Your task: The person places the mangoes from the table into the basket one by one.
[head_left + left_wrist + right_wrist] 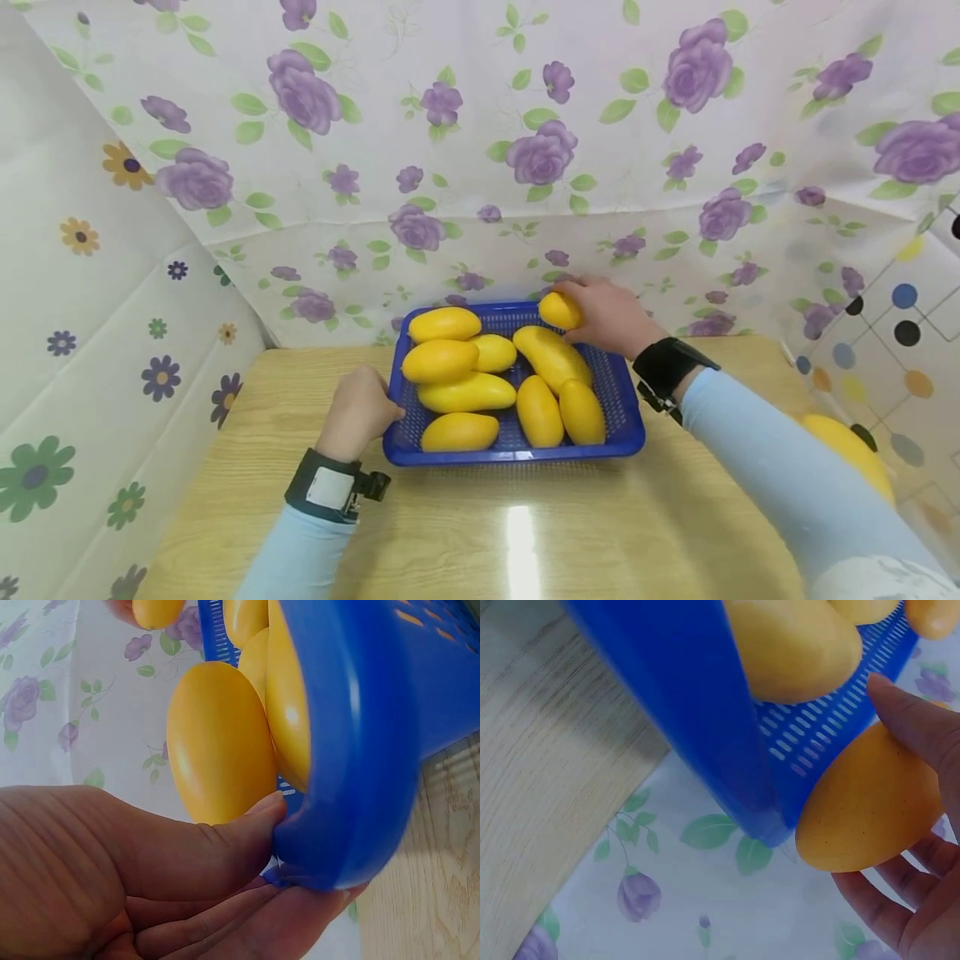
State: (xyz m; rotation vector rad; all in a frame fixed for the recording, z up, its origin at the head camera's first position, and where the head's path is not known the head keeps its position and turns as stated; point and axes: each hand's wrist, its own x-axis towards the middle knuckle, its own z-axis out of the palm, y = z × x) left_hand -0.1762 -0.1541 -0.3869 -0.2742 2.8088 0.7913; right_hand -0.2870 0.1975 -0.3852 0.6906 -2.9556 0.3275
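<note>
A blue plastic basket (517,456) with slotted walls stands on the table, several yellow mangoes (459,432) lying inside it. My left hand (358,412) grips its left rim, with the thumb (247,825) on the inner side and the fingers beneath the edge. Over the far right corner, my right hand (611,315) holds one mango (874,799) between thumb and fingers, close to the basket's rim. In the head view that mango (559,310) overlaps the back rim.
A wooden table (442,525) lies under the basket. White cloth with purple flowers (540,154) hangs behind it, and patterned sheets stand at both sides. Another yellow object (847,450) shows at the right, partly hidden by the right sleeve.
</note>
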